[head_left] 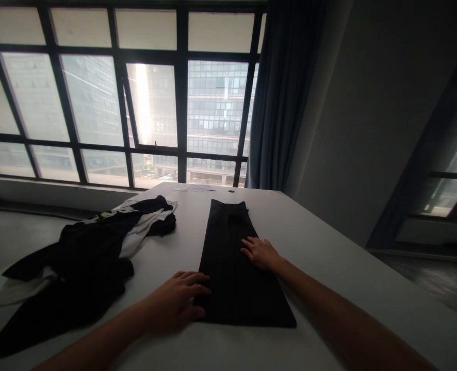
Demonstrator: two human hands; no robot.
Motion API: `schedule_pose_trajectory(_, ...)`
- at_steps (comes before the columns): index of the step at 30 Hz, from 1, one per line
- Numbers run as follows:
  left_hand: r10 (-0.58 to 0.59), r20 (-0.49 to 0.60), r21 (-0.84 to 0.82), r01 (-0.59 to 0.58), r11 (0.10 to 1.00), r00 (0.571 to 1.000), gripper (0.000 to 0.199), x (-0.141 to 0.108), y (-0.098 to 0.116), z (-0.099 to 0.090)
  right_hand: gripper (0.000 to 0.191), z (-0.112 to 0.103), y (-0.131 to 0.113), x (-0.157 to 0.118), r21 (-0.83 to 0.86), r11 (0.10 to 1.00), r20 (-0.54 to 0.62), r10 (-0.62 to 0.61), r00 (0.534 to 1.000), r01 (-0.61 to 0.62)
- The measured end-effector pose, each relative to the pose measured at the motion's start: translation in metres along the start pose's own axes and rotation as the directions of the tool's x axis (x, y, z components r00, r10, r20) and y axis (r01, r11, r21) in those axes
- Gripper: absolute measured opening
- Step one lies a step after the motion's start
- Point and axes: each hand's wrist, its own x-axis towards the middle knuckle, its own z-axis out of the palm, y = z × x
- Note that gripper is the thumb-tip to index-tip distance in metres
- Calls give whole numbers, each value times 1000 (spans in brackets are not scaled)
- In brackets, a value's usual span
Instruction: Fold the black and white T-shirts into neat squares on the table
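A folded black garment, which looks like a pair of trousers point(232, 288), lies flat and lengthwise on the white table point(290, 226). At its near left edge rests my left hand point(176, 301), fingers stretched out and their tips on the cloth. My right hand point(261, 253) lies open on the right side of the garment, further up, with its fingers spread. Neither hand grips the fabric. To the left is a loose heap of black and white clothes point(93, 252), apart from both hands.
Sheets of paper point(193, 187) and a small dark round object point(231, 191) are at the table's far end. Beyond stand large framed windows point(153, 103), one pane tilted. A blue curtain point(278, 103) hangs beside a grey wall or pillar point(352, 113) on the right.
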Motion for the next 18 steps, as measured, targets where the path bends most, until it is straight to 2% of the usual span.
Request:
schedule_pose_trajectory(4,0,49,-38,2,999,999,37,8,13,-5,47,-2,21,-53,-47,998,-68,28,997,-31)
schedule_pose_trajectory(7,48,114,-124,-34,992,992,28,19,16,-15,43,-10,31,-85,-47,998,-49,30,998,-32)
schedule_pose_trajectory(10,39,67,-116,-31,993,997,35,29,14,-19,53,-19,35,-108,-27,999,-34,39,999,-40)
schedule_pose_trajectory(12,29,20,-80,-28,996,999,38,30,12,-15,66,-25,38,-120,55,998,-14,19,1000,-18)
schedule_pose_trajectory(14,30,2,-58,-30,998,1000,34,28,10,-10,69,-30,41,-129,203,978,12,-39,999,36)
schedule_pose_trajectory(18,20,-11,-58,-21,998,1000,26,22,6,0,49,-35,48,-138,459,880,16,-150,989,126)
